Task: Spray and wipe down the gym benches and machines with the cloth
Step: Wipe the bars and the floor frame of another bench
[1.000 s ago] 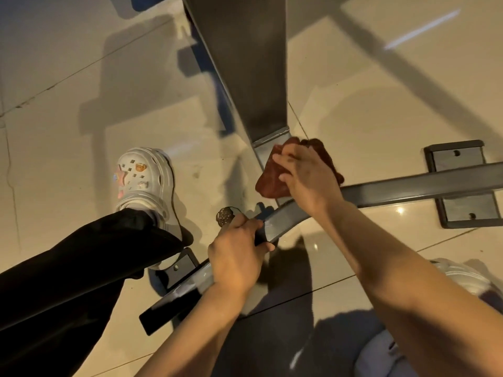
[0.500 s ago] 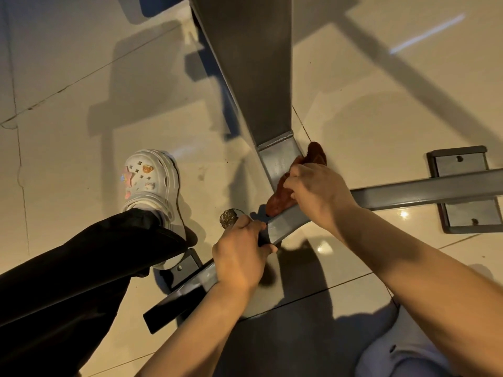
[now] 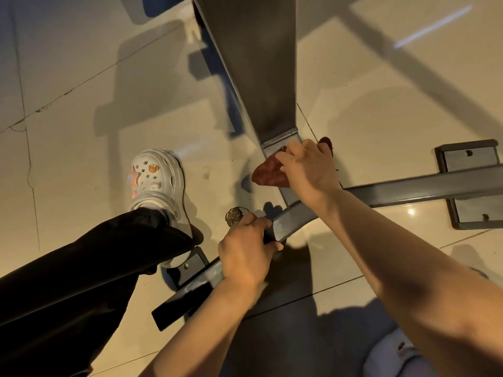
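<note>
Since the earlier frame, my right hand (image 3: 309,170) is sliding the cloth (image 3: 268,172) back up the sloped post (image 3: 283,159), away from the joint with the base bar (image 3: 408,189) and toward the weld seam under the dark pad (image 3: 253,63). The camera is also creeping a little closer to the frame.

Right now the right hand is pressing the reddish-brown cloth against the grey post, fingers curled over the top of it; the cloth is bunching out past the fingertips toward the left, with 1 small corner poking out behind the hand on the right. My left hand (image 3: 246,251) is clamping around the lower bar (image 3: 196,284) near its bend, steadying me, and something small and brownish (image 3: 233,215) is sticking out above that fist; I cannot tell what it is.

I am judging 2 risks from here. The bunched cloth could be riding over the seam without touching it, leaving grime in that corner. My knuckles could also be scraping the weld edge if I am pushing hard. The white clog (image 3: 158,186) is standing on the glossy floor (image 3: 68,104) just beside a foot plate (image 3: 190,265), so any spray runoff there could make a slip.
</note>
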Available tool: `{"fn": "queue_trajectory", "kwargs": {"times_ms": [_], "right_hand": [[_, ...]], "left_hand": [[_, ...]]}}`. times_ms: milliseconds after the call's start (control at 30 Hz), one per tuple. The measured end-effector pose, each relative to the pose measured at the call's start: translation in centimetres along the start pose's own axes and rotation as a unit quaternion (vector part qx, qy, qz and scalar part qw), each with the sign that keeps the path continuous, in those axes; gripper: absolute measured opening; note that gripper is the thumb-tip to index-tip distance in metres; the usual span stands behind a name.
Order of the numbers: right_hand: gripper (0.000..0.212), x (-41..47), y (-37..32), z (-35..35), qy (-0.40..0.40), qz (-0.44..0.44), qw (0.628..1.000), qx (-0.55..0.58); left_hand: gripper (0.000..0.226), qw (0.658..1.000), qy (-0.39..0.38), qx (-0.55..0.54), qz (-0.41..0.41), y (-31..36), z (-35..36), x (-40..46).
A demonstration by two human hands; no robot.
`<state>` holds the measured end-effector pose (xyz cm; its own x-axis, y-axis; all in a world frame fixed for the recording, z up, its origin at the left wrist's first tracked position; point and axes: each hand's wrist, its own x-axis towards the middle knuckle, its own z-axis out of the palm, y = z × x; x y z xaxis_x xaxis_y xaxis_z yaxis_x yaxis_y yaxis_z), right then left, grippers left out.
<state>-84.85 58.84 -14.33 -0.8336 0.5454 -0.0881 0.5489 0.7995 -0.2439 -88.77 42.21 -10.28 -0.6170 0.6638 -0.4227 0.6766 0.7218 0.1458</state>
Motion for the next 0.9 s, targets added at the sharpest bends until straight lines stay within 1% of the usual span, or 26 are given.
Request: {"fn": "queue_trajectory", "kwargs": {"times_ms": [100, 233, 300, 367, 433, 533, 600, 667, 700, 767, 800, 867, 900], "right_hand": [[0.03, -1.2, 1.2, -1.9, -0.07, -0.034, 0.996, -0.04], [0.031, -3.3, 2.4, -4.0, -0.125, -0.042, 0.982, -0.138], [0.029, -4.1, 2.8, -5.1, -0.141, -0.028, 0.974, -0.176], [0.028, -5.0, 3.5, -6.5, -0.127, -0.001, 0.979, -0.162], [0.027, -6.7, 4.0, -7.9, -0.11, 0.008, 0.986, -0.123], [0.021, -10.3, 3.9, -9.3, -0.107, 0.037, 0.993, -0.026], [0.024, -12.3, 2.9, -10.0, -0.103, 0.067, 0.99, 0.067], [0.022, -13.9, 1.3, -10.8, -0.107, 0.093, 0.971, 0.194], [0.019, -14.7, 0.5, -11.1, -0.117, 0.098, 0.953, 0.261], [0.017, -16.1, -1.3, -11.6, -0.154, 0.091, 0.913, 0.367], [0.019, -16.7, -2.1, -11.6, -0.168, 0.085, 0.896, 0.403], [0.025, -17.7, -3.5, -11.7, -0.171, 0.09, 0.87, 0.453], [0.027, -18.1, -4.0, -11.6, -0.168, 0.097, 0.862, 0.469]], "left_hand": [[0.037, 1.0, -0.004, -0.005, 0.008, 0.1, -0.1, -0.3], [0.044, 1.0, -0.012, -0.002, 0.025, 0.1, 0.0, -1.2], [0.052, 0.998, -0.042, -0.03, 0.029, -0.2, 0.0, -1.7], [0.059, 0.995, -0.055, -0.07, 0.042, -0.3, -0.2, -2.5], [0.063, 0.992, -0.013, -0.101, 0.073, -0.3, -0.5, -3.8], [0.069, 0.977, 0.082, -0.137, 0.144, 0.4, -1.4, -6.0], [0.075, 0.964, 0.12, -0.106, 0.213, 1.0, -2.0, -7.1], [0.077, 0.946, 0.16, -0.06, 0.276, 1.2, -2.6, -8.3], [0.072, 0.936, 0.178, -0.05, 0.299, 1.2, -2.9, -8.9], [0.05, 0.919, 0.207, -0.053, 0.331, 0.8, -3.6, -10.2], [0.036, 0.912, 0.221, -0.059, 0.342, 0.6, -4.1, -10.7], [0.009, 0.901, 0.238, -0.059, 0.358, -0.1, -5.0, -11.4], [0.007, 0.897, 0.239, -0.065, 0.366, -0.5, -5.3, -11.7]]}}
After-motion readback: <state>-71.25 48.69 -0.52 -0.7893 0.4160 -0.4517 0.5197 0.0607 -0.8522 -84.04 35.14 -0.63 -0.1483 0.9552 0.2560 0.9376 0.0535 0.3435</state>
